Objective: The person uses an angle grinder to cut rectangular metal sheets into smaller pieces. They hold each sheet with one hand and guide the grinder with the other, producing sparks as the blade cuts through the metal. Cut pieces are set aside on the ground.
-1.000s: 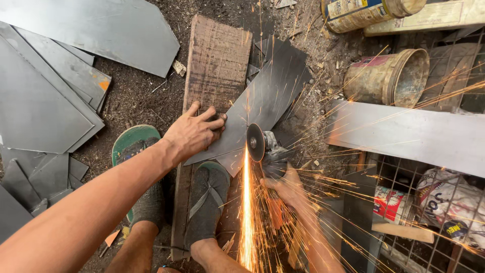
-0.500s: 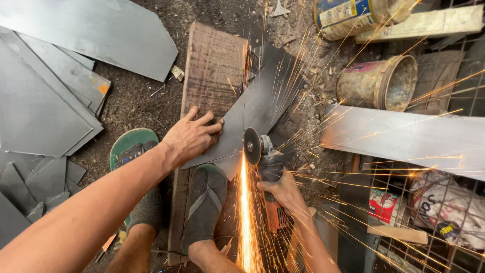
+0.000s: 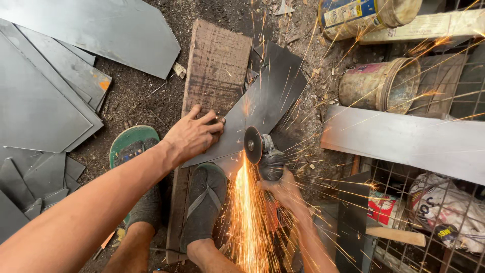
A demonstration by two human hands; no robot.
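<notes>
A dark metal sheet (image 3: 262,96) is being cut while it lies across a wooden plank (image 3: 214,65) on the ground. It is pressed flat by the open left hand (image 3: 192,135). The grinder (image 3: 262,151) is gripped tightly by the right hand (image 3: 285,189), with sparks (image 3: 247,217) thrown down. Next, the wheel likely needs steady pushing along the cut.

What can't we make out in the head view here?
- Right hand: grip on the angle grinder is veiled by sparks and motion blur.
- Cut line on the metal sheet: hidden behind the disc and glare.
- Grinder body and cable: lost behind sparks toward the bottom edge.
- Left hand: palm contact with the sheet is hidden under the hand.
- Stacked sheets: cut off by the left edge.
</notes>
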